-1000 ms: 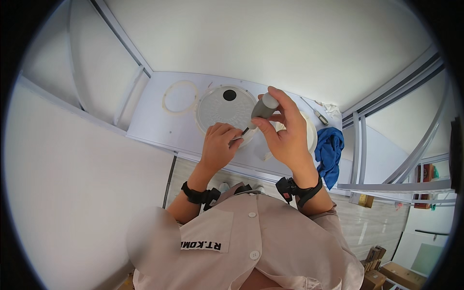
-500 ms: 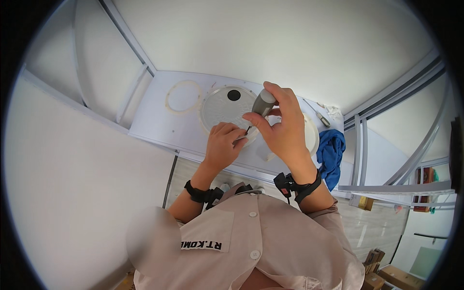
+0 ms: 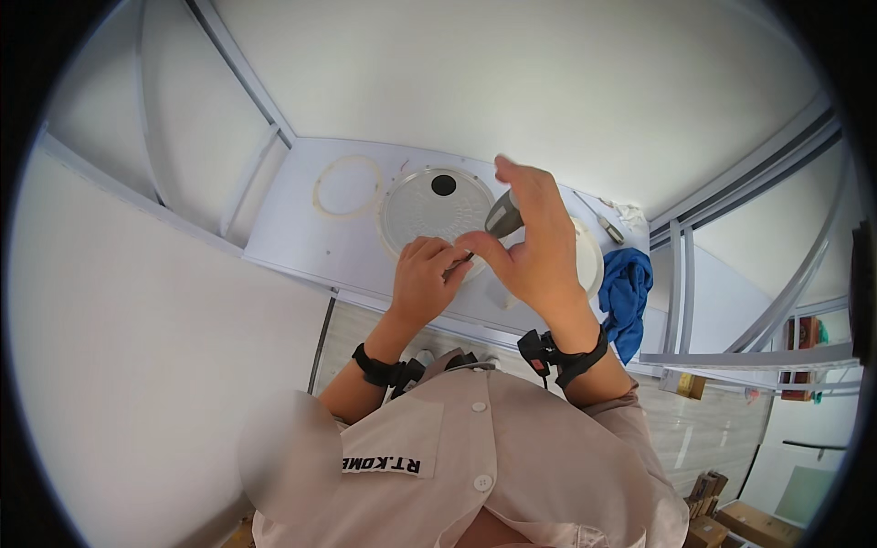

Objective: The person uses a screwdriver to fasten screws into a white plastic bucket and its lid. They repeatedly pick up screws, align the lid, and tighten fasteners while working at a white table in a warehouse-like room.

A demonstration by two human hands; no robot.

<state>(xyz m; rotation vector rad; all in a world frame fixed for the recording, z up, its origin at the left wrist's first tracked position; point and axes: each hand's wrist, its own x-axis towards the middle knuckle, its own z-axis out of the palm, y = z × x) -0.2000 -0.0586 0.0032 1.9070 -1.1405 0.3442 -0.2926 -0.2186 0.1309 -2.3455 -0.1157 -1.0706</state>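
Note:
My right hand (image 3: 541, 242) is closed round the grey handle of a screwdriver (image 3: 503, 216), with its palm and fingers hiding the handle's top end. The dark shaft slants down and left to the fingertips of my left hand (image 3: 423, 281). Those fingers are bent and pinched together at the near right rim of a round silver-grey plate (image 3: 425, 219). What they pinch is hidden. A black round patch (image 3: 443, 185) lies on the plate's far part. Behind my right hand, a cream round piece (image 3: 590, 260) shows only in part.
The plate rests on a white bench (image 3: 285, 219). A thin cream ring (image 3: 316, 196) lies on the left. A second grey-handled screwdriver (image 3: 610, 228), crumpled white material (image 3: 628, 213) and a blue cloth (image 3: 624, 292) are on the right. White panels border the bench at the back.
My right hand has turned over the screwdriver, and the handle has tipped so its end is now covered. My left hand has shifted slightly down, still at the shaft's tip.

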